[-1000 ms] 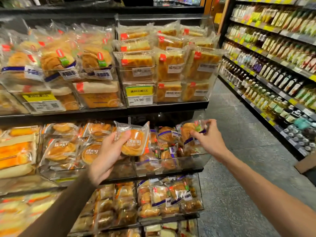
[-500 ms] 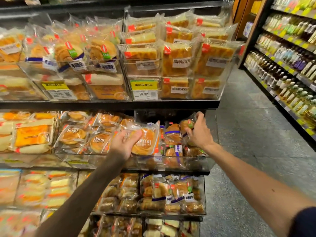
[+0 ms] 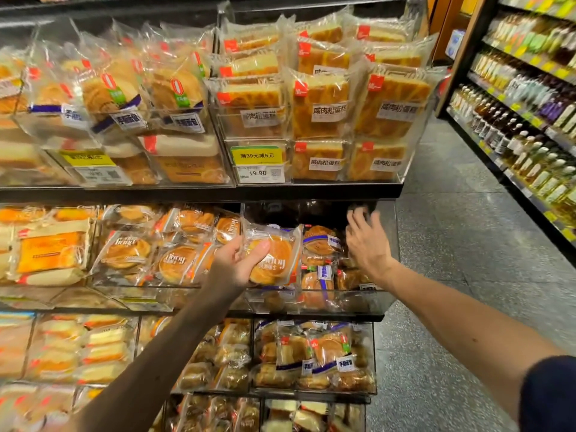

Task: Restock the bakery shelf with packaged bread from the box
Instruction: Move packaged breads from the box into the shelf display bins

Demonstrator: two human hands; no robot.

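Your left hand [image 3: 232, 269] gripped the round bread packet [image 3: 277, 254] by its left side, face toward you, just before the clear bin [image 3: 343, 302], and to its right your right hand [image 3: 367, 244], fingers spread and empty, was stretched deeper over the blue-banded packets [image 3: 321, 244].

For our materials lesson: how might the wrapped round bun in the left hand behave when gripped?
The wrapped round bun is probably light: the left hand holds it alone. Its glossy film looks slippery; soft bread may squash.
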